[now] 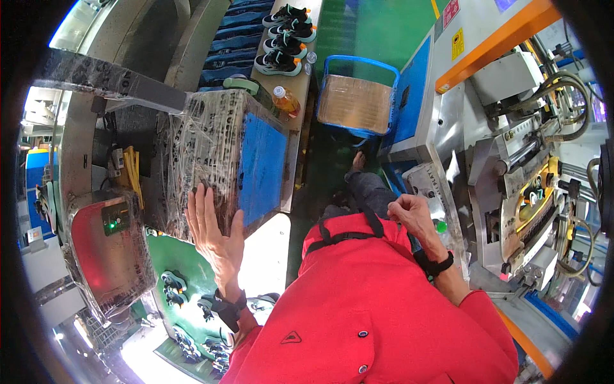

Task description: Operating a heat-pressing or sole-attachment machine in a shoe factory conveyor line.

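Looking down, we find the grey machine [483,192] at our right and, smaller, the film-wrapped box [201,150] at our left, with the left hand [216,240] at its near edge. That hand is spread flat and grasps nothing; whether it touches the box we cannot tell. We judge it best to steady the box with the whole palm, so pressure spreads evenly. The right hand [412,215] has curled fingers, perhaps pinching something, we cannot tell; we should move it deliberately near the round green button [441,226].
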The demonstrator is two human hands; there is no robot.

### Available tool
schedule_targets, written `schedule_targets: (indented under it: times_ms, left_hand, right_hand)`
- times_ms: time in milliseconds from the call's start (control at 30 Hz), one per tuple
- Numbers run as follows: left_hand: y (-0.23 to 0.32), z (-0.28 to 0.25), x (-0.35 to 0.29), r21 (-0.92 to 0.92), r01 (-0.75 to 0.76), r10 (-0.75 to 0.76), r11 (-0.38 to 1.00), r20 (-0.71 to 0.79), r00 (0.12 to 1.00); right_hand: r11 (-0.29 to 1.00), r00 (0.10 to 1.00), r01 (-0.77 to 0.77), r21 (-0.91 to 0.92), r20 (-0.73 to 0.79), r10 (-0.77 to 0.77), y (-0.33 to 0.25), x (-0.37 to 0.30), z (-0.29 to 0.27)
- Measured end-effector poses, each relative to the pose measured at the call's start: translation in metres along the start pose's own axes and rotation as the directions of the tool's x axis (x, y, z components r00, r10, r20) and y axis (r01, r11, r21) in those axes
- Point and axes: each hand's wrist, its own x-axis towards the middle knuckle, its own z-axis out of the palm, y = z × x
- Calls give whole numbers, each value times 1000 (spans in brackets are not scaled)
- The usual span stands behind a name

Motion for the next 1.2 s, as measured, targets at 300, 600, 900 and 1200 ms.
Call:
schedule_targets:
  times_ms: [300,600,900,1200]
  left_hand:
    - [3,0,2,21,37,-37,999,-7,999]
    - [11,4,3,4,32,-32,999,-37,999]
    - [13,5,2,2,35,-35,999,-67,997]
    - [11,14,9,-24,26,-28,999,-87,996]
  right_hand:
    - [1000,1000,20,12,16,-20,-17,38,-29]
    - [989,994,110,98,-7,-109,-36,83,-67]
    - [989,998,40,143,49,-47,-29,90,-67]
    - [994,997,43,105,59,-50,-42,109,-77]
